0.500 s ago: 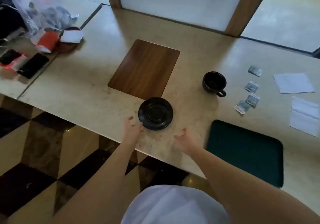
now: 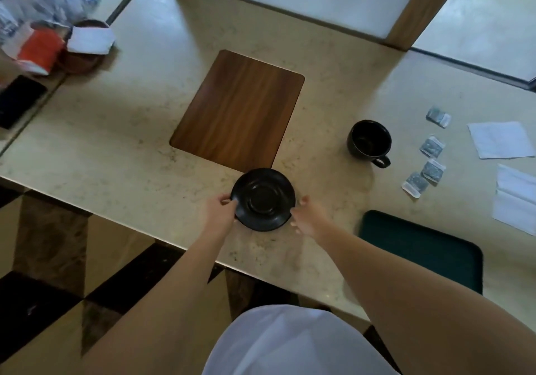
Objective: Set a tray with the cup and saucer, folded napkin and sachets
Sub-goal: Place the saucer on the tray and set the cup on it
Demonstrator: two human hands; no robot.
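A black saucer [image 2: 263,199] lies on the beige counter near its front edge, just in front of a brown wooden tray [image 2: 237,113]. My left hand [image 2: 220,208] pinches the saucer's left rim. My right hand [image 2: 308,215] is at the right rim with thumb and fingers spread, touching or almost touching it. To the right stands an empty black cup [image 2: 369,141] with its handle toward me. Several grey sachets [image 2: 431,149] lie further right. Beyond them are two white napkins [image 2: 500,139], [image 2: 516,200], lying flat.
A dark green mat or tray [image 2: 420,248] lies at the front right edge of the counter. At the far left are a red-and-white packet [image 2: 37,51], a brown bowl [image 2: 84,61], plastic bags and a black phone [image 2: 17,99]. A wood-framed panel [image 2: 290,3] stands behind.
Both hands have moved forward to the saucer: the left now grips its left rim and the right has reached its right rim. The view has shifted closer.
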